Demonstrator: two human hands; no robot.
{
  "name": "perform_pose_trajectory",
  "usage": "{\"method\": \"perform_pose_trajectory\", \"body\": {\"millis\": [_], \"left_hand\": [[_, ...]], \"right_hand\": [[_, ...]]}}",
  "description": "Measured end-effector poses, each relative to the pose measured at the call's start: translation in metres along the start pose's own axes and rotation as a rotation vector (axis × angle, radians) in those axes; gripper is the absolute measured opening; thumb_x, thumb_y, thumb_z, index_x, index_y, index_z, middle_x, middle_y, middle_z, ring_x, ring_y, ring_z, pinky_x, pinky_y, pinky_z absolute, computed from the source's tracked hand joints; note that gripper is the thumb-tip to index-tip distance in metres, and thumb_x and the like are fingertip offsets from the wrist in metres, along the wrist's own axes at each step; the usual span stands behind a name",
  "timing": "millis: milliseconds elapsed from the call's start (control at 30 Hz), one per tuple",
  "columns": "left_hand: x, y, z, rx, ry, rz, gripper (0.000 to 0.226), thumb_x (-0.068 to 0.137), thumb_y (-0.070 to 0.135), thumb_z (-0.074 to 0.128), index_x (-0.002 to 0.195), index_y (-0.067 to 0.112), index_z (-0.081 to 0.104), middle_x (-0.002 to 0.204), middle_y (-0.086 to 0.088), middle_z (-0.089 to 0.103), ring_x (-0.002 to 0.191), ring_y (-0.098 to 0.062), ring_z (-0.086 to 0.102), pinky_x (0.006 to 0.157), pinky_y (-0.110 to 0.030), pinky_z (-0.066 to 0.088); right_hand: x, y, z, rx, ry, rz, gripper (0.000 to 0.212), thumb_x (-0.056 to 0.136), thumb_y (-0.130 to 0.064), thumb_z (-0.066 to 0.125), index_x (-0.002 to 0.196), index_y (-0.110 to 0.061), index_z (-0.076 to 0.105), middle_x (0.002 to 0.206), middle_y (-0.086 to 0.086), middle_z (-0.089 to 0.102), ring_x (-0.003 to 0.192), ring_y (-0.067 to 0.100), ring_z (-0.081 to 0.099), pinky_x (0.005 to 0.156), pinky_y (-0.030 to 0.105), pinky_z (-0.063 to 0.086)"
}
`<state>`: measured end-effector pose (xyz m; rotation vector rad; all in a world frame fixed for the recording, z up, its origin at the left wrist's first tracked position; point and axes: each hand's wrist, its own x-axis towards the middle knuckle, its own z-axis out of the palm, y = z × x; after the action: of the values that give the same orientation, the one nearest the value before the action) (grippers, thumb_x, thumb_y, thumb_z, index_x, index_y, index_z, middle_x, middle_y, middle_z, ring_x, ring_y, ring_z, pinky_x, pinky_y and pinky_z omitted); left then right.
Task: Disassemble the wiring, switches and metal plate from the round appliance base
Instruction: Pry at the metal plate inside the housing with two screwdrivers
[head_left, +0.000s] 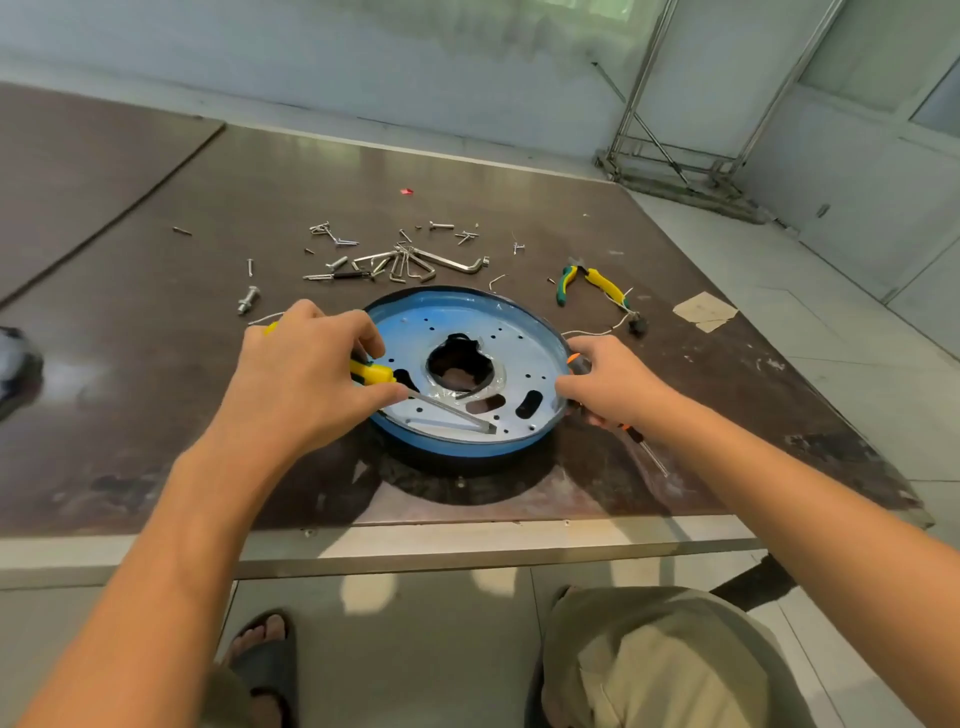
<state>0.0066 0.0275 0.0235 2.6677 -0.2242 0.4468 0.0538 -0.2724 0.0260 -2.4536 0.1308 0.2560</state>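
Observation:
The round blue appliance base (447, 447) lies flat at the table's middle, with a silvery metal plate (524, 353) full of holes inside it and a large dark opening at its centre. My left hand (306, 374) grips a yellow-handled tool (371, 371) whose metal blade (452, 413) lies across the plate's near side. My right hand (608, 384) holds an orange-and-black screwdriver (636, 434) while its fingers touch the base's right rim. A thin white wire (597, 331) with a small black part (638, 325) lies behind my right hand.
Several loose screws, bolts and hex keys (410, 262) lie scattered behind the base. Green-and-yellow pliers (592, 280) rest at the right, with a scrap of cardboard (704, 310) beyond them. A bolt (248, 300) lies at the left. The table's front edge (467, 545) runs just above my knees.

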Motion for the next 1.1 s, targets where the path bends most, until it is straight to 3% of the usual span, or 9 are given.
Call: {"method": "perform_pose_trajectory", "body": {"millis": [300,367,433,533,667,800,967,1033,1100], "left_hand": [[0.004,-0.015,-0.025,-0.031,0.033,-0.008,0.032,0.064,0.061,0.079,0.074,0.037,0.060,0.073,0.022,0.055,0.086,-0.010,0.042,0.071,-0.036,0.034],[0.005,-0.016,-0.030,-0.016,0.049,-0.009,0.032,0.062,0.061,0.081,0.073,0.038,0.061,0.071,0.023,0.051,0.083,-0.010,0.042,0.070,-0.036,0.035],[0.005,-0.016,-0.034,-0.003,0.071,-0.010,0.032,0.060,0.060,0.083,0.071,0.038,0.062,0.069,0.024,0.048,0.076,-0.008,0.041,0.067,-0.035,0.037],[0.004,-0.016,-0.039,-0.006,0.070,-0.001,0.031,0.058,0.058,0.084,0.069,0.039,0.063,0.067,0.024,0.046,0.072,0.000,0.041,0.064,-0.035,0.039],[0.001,-0.013,-0.038,-0.009,0.029,0.001,0.031,0.057,0.056,0.086,0.070,0.039,0.064,0.070,0.022,0.046,0.075,0.003,0.043,0.066,-0.036,0.042],[0.000,-0.010,-0.034,0.021,-0.012,0.029,0.030,0.056,0.058,0.084,0.071,0.040,0.065,0.071,0.019,0.046,0.073,0.003,0.043,0.065,-0.034,0.039],[0.002,-0.008,-0.029,0.031,-0.044,0.044,0.031,0.052,0.062,0.081,0.070,0.042,0.064,0.071,0.017,0.048,0.072,0.002,0.046,0.057,-0.028,0.034],[0.005,-0.008,-0.028,0.014,-0.044,0.044,0.032,0.050,0.064,0.079,0.069,0.043,0.065,0.071,0.016,0.048,0.073,0.003,0.047,0.056,-0.027,0.034],[0.007,-0.009,-0.026,-0.017,-0.052,0.041,0.034,0.047,0.064,0.078,0.072,0.044,0.065,0.072,0.014,0.049,0.073,0.003,0.048,0.057,-0.027,0.035]], "right_hand": [[0.044,0.001,-0.017,-0.247,-0.076,-0.225,0.048,0.095,-0.012,0.062,0.140,-0.027,0.055,0.087,0.001,0.065,0.045,0.004,0.060,0.042,0.024,0.049],[0.051,-0.001,-0.021,-0.303,-0.083,-0.257,0.046,0.099,-0.017,0.062,0.142,-0.031,0.053,0.104,0.003,0.069,0.071,0.010,0.069,0.054,0.032,0.057],[0.057,-0.002,-0.023,-0.433,-0.021,-0.323,0.050,0.101,-0.024,0.064,0.148,-0.027,0.049,0.129,0.003,0.066,0.106,0.021,0.065,0.080,0.034,0.053],[0.064,-0.003,-0.023,-0.465,0.053,-0.376,0.056,0.100,-0.028,0.066,0.153,-0.023,0.046,0.139,0.003,0.063,0.123,0.026,0.059,0.095,0.039,0.047],[0.067,-0.003,-0.024,-0.476,0.015,-0.430,0.054,0.100,-0.025,0.066,0.151,-0.028,0.049,0.137,-0.001,0.066,0.124,0.025,0.059,0.100,0.043,0.049],[0.069,-0.009,-0.023,-0.527,0.003,-0.509,0.050,0.101,-0.025,0.065,0.148,-0.034,0.052,0.126,-0.004,0.070,0.109,0.023,0.064,0.092,0.047,0.054],[0.071,-0.025,-0.022,-0.634,0.030,-0.444,0.035,0.102,-0.039,0.061,0.132,-0.021,0.062,0.117,0.005,0.071,0.104,0.028,0.065,0.085,0.043,0.054],[0.066,-0.030,-0.026,-0.702,0.186,-0.451,0.036,0.102,-0.047,0.059,0.124,-0.020,0.065,0.113,0.005,0.072,0.103,0.030,0.064,0.080,0.039,0.050],[0.058,-0.033,-0.033,-0.540,0.424,-0.465,0.036,0.098,-0.052,0.062,0.100,-0.017,0.070,0.087,0.001,0.071,0.085,0.026,0.065,0.069,0.035,0.045]]}}
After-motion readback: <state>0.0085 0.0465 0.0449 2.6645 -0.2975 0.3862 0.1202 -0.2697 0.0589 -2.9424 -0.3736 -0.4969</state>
